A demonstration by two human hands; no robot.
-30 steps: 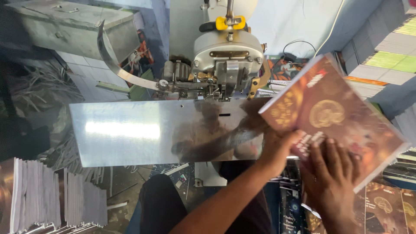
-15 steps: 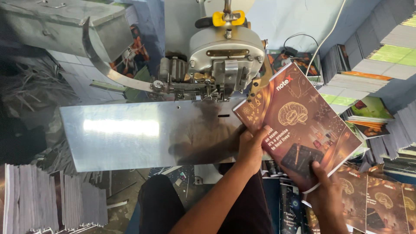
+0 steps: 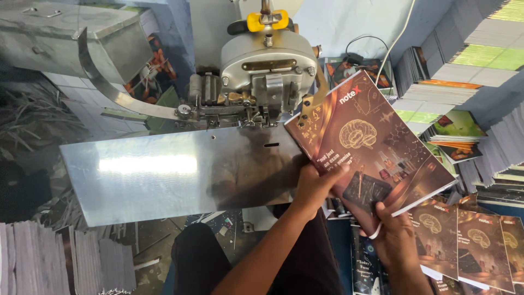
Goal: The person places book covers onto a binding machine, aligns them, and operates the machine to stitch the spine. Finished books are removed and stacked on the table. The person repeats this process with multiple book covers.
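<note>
head view: left hand (image 3: 315, 186) reaching up from the lower middle, forearm slanting in from the bottom, fingers curled around the near left edge of a brown notebook (image 3: 371, 145) with a brain picture on its cover — thumb on top. right hand (image 3: 394, 237) lower and to the right, closed on the notebook's bottom edge, a pale band around one finger. notebook held tilted, its far corner just beside the grey stitching machine head (image 3: 266, 65), its left part over the right end of the shiny metal plate (image 3: 164, 175). more matching notebooks (image 3: 464, 240) lying just below the right hand. tall stacks of bound books (image 3: 464, 60) at upper right — grey paper stacks (image 3: 60, 262) at lower left.
</note>
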